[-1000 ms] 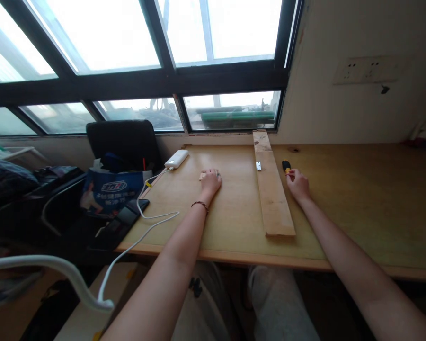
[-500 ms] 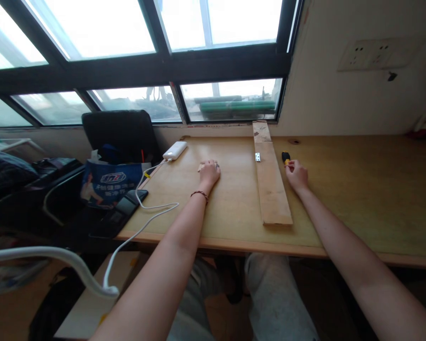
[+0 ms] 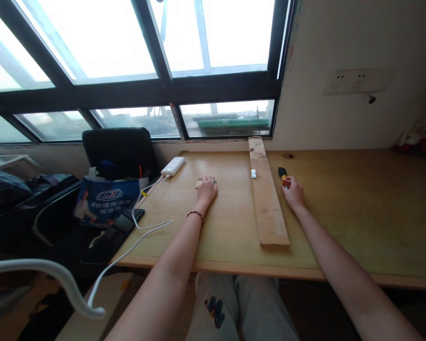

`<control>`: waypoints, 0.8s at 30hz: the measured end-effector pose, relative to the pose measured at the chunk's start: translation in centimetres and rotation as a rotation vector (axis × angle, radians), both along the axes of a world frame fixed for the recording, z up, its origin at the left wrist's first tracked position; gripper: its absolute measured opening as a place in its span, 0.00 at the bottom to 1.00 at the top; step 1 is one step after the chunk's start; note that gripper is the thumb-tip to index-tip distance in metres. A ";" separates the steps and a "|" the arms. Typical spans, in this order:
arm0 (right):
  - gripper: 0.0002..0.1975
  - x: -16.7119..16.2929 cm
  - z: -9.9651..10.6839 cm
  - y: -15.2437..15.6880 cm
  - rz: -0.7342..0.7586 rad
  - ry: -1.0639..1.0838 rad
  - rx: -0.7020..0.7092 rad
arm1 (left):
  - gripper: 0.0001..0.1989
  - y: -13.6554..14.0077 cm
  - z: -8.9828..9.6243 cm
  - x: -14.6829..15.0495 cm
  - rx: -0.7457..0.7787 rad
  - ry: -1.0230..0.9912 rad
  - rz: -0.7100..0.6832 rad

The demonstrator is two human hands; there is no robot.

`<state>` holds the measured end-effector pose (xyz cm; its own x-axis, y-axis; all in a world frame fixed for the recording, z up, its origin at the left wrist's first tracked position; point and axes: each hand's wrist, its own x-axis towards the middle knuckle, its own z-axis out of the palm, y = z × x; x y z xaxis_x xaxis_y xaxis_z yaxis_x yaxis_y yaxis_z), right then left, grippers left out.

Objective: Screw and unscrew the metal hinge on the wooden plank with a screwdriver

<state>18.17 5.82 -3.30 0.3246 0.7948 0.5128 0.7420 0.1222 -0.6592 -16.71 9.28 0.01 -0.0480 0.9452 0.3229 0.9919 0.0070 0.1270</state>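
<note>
On the left part of the tabletop, my left hand (image 3: 207,190) rests with its fingers closed over a small light wooden piece (image 3: 199,183). Something small and dark shows by its fingertips, too small to make out. To the right of the plank, my right hand (image 3: 294,190) grips a screwdriver (image 3: 282,173) by its yellow part, the black handle end pointing away from me. Between the hands a long wooden plank (image 3: 269,203) lies flat, running away from me. A small silver hinge (image 3: 253,174) sits at its left edge.
A white power bank (image 3: 173,166) with a white cable (image 3: 163,224) lies at the table's left edge. Beyond that edge are a black chair (image 3: 119,147) and a blue bag (image 3: 104,201). The window (image 3: 223,90) and a wall socket (image 3: 355,81) are behind the table (image 3: 358,213).
The view has tilted up, so everything sits lower in the picture. My knees have come together under the table. Both hands keep their places and hold the same things.
</note>
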 end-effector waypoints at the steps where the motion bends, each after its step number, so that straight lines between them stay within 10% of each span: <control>1: 0.16 0.0 0.0 0.0 -0.006 -0.004 0.002 | 0.17 0.1 -0.1 0.0 -0.002 0.005 0.001; 24: 0.21 -1.4 3.0 1.2 -0.228 -0.126 -0.316 | 0.18 0.3 0.0 -0.2 0.025 -0.010 -0.013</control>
